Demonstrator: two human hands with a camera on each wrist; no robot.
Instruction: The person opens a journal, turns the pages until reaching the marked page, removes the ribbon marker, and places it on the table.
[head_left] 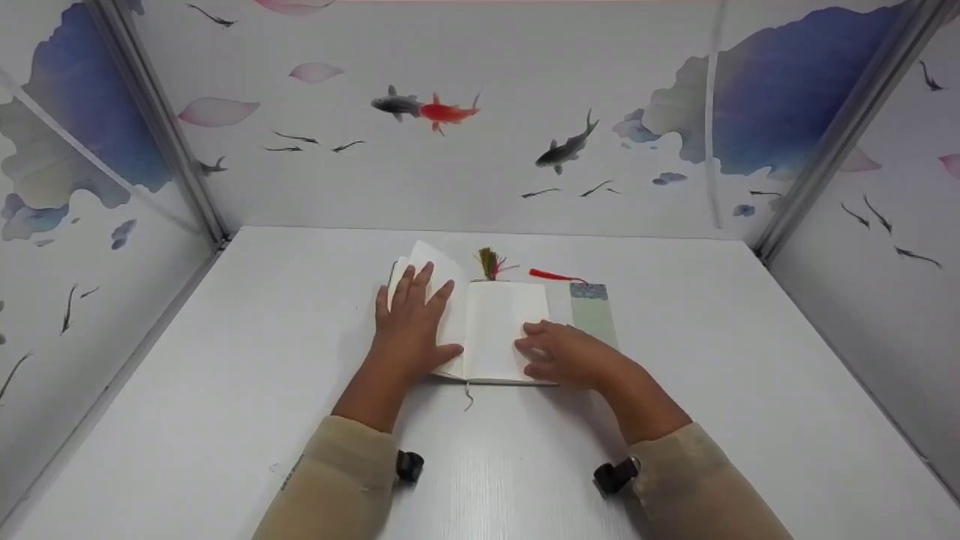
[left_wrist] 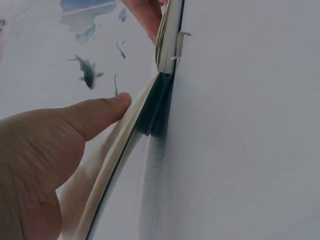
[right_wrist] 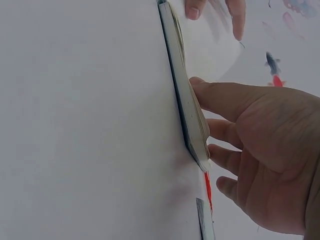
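White panels (head_left: pixel 465 172) painted with fish and petals close in the far side and both flanks of a white table (head_left: pixel 720 345). Tan sleeves (head_left: pixel 337 476) reach in over its near part. An open notebook (head_left: pixel 499 326) lies in the middle of the tabletop, its pages blank, a leaf's corner sticking out past the left fingertips. The left hand (head_left: pixel 412 326) is spread wide and rests on the left-hand pages, gripping nothing. The right hand (head_left: pixel 576 356) is loosely bent and open, its fingertips touching the outer part of the right-hand page without closing round it. A pale green card (head_left: pixel 595 322) sits just right of the notebook, partly hidden by that hand. A red tassel (head_left: pixel 553 275) lies at the card's top, an olive-and-pink tassel (head_left: pixel 489 264) pokes out above the notebook, and a thin ribbon (head_left: pixel 469 397) trails below its spine.
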